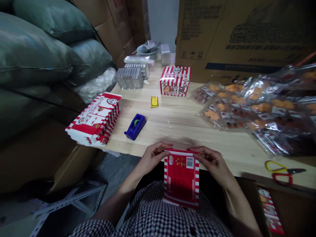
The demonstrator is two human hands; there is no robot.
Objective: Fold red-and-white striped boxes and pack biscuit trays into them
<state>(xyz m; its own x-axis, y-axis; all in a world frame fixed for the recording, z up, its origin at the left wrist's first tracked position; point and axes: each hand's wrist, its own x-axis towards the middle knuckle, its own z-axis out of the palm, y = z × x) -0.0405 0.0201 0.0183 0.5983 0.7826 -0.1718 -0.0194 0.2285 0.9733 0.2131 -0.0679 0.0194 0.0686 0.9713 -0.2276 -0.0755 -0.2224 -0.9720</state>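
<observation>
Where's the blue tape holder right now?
In the head view, the blue tape holder is on the table, left of centre, just right of the red-and-white carton stack.

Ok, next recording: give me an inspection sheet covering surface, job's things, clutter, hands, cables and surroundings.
Surface: pale wooden table.
Job's things: red carton in hand; stack of flat cartons; striped box; bagged orange pieces.
Clutter: blue tape dispenser, gold packet, scissors near the front edge.
Hands: left hand and right hand hold the red carton's upper corners.
Cables: none certain; dark line across the sacks unclear.
Surroundings: sacks at left, large cardboard box behind.
</observation>
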